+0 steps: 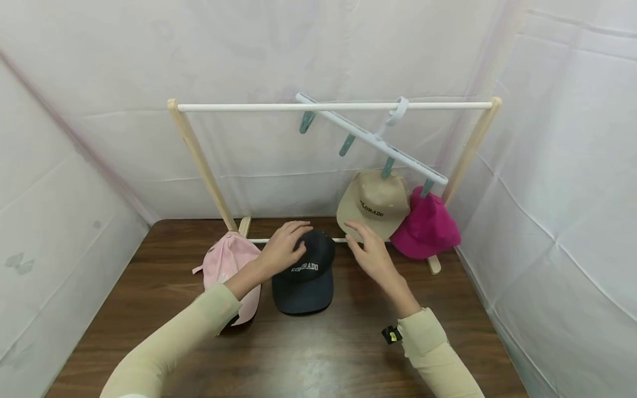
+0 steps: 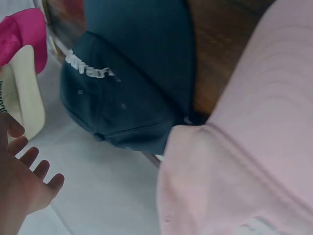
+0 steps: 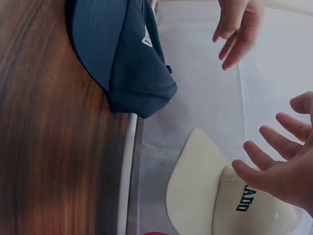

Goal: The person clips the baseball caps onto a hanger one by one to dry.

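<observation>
My left hand (image 1: 286, 246) hovers over the navy cap (image 1: 304, 287), fingers loosely bent around nothing. In the left wrist view that hand (image 2: 24, 181) shows apart from the cap. To the right, my right hand (image 1: 372, 255) is raised in front of the beige cap (image 1: 380, 202), overlapping its brim in the head view; its fingers are spread and hold nothing. The beige cap hangs from a clip (image 1: 387, 167) on a pale blue hanger (image 1: 368, 137). Beside it a magenta cap (image 1: 432, 226) hangs from the end clip (image 1: 427, 188). The navy cap sits on the table, brim toward me.
A pink cap (image 1: 226, 260) lies left of the navy one, partly under my left forearm. The rack's white top bar (image 1: 239, 108) carries the hanger, which slants across it with two bare clips on its left. White sheeting (image 1: 562, 166) encloses the wooden table (image 1: 164, 276).
</observation>
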`<state>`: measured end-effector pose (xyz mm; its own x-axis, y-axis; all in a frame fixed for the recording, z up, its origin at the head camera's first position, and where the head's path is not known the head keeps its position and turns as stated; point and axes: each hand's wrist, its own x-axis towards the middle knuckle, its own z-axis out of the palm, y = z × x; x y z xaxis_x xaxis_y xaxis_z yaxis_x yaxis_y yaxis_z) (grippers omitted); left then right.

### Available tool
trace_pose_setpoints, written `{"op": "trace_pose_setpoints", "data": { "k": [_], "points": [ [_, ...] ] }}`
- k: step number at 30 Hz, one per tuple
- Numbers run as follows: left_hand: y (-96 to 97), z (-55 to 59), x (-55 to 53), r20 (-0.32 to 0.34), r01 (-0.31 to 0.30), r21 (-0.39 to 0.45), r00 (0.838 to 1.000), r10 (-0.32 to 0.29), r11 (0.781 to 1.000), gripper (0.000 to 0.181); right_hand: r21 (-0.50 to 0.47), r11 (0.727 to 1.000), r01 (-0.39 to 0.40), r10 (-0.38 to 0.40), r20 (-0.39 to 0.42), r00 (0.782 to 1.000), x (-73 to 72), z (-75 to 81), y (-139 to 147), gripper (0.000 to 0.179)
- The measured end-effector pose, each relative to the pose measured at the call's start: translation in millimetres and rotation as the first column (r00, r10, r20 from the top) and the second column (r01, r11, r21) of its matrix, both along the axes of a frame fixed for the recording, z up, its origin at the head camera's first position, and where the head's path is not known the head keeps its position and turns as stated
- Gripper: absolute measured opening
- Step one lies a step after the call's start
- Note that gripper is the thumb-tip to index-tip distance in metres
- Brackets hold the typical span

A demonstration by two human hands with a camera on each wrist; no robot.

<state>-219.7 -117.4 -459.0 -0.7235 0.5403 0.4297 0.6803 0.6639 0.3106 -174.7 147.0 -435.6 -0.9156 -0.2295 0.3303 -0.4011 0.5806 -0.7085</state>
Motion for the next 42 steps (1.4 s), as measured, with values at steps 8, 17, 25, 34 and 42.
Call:
{"op": "trace_pose_setpoints", "data": {
  "k": [8,17,25,34,42],
  "points": [
    [-9.4,-16.8,2.2,0.051,-0.065,0.047,0.997,0.062,0.997,0.043,-0.017,1.0,-0.008,0.008,0.005,1.0,-4.5,-9.7,-13.9,0.04],
    [-11.8,-31.6,0.8,0.184,-0.15,0.081,0.974,0.133,0.985,0.043,-0.064,0.998,-0.018,0.022,0.065,0.998,-11.4,-21.3,-34.9,0.038],
    [-11.7,-37.5,-4.8,0.25,-0.2,0.08,0.953,0.175,0.977,0.044,-0.086,0.996,-0.024,0.033,0.1,0.994,-20.8,-35.8,-53.8,0.038],
    [-16.2,-41.2,-21.1,0.271,-0.212,0.105,0.946,0.177,0.972,0.044,-0.075,0.997,-0.009,0.018,0.132,0.991,-42.0,-45.2,-69.5,0.04],
    [-23.2,-47.8,-34.5,0.331,-0.232,0.129,0.927,0.178,0.964,0.044,-0.076,0.996,0.042,-0.029,0.165,0.986,-59.8,-49.7,-77.4,0.04]
  ]
}}
